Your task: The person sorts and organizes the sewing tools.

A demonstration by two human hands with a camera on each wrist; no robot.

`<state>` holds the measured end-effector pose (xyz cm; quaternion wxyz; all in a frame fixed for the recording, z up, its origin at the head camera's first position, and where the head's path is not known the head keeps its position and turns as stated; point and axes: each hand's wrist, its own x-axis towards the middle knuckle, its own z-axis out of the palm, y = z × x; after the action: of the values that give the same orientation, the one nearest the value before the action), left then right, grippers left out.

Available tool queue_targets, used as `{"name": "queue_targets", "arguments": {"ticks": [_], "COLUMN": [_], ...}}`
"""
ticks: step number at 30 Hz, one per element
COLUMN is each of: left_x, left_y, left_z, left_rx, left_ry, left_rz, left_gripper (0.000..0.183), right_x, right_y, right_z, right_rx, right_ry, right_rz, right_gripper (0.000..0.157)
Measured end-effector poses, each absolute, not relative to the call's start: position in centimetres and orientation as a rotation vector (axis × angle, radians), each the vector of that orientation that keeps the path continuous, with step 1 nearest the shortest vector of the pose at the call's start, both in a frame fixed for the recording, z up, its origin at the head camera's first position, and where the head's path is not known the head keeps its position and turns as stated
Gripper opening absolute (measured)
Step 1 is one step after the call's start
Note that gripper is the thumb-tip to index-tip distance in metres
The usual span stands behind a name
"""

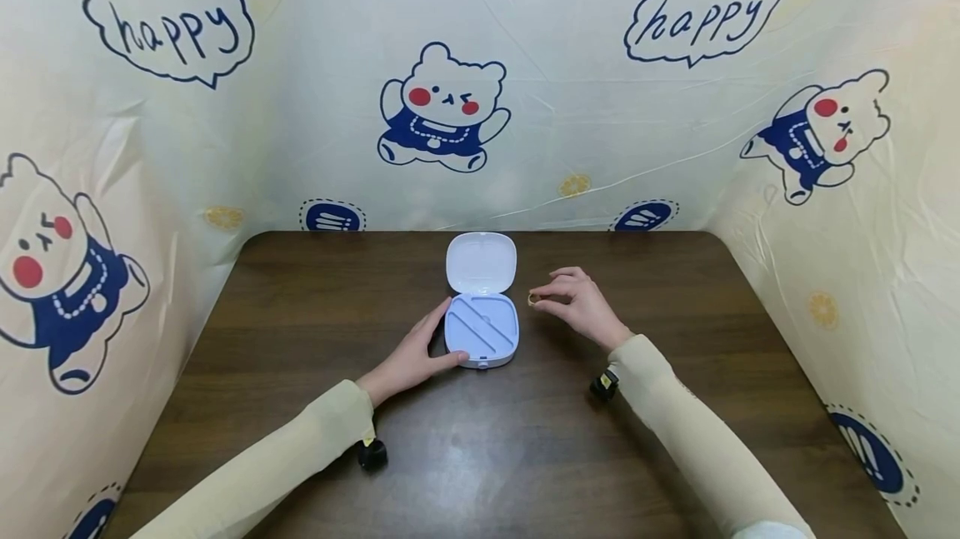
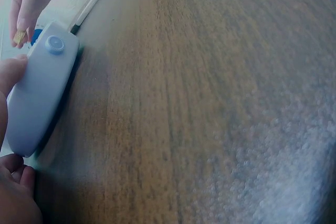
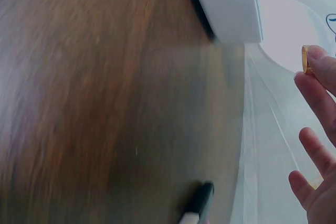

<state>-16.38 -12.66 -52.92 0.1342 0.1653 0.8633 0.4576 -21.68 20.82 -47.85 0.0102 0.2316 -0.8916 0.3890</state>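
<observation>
A small pale blue compartment box [image 1: 482,329] sits on the brown table, its hinged lid [image 1: 482,262] raised at the back. Slanting dividers run across its inside, and a round button [image 2: 54,45] marks the front. My left hand [image 1: 411,360] grips the box, thumb at the front rim and fingers along the left side. To the right of the box, my right hand [image 1: 581,306] pinches a gold ring [image 3: 305,60] between thumb and index finger. The ring is above the table, apart from the box; the other fingers of that hand are spread.
A slim dark-and-white thing [image 3: 197,203] lies on the table to the right of the box; the right hand hides it in the head view. Patterned cloth [image 1: 570,122] hangs around the back and sides of the table [image 1: 450,456].
</observation>
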Motion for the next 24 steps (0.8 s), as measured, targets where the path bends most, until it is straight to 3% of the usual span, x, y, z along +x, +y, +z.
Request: {"name": "queue_targets", "arguments": {"ticks": [24], "left_x": [-16.3], "left_y": [-12.7], "left_z": [-52.8], "left_rx": [0.455], "left_ry": [2.485], "left_rz": [1.315], "left_gripper": [0.104], "right_x": [-22.4], "right_y": [16.0], "right_z": [-50.0], "right_rx": [0.956], "right_ry": [-2.781], "right_rz": [1.021], "right_gripper": [0.021]}}
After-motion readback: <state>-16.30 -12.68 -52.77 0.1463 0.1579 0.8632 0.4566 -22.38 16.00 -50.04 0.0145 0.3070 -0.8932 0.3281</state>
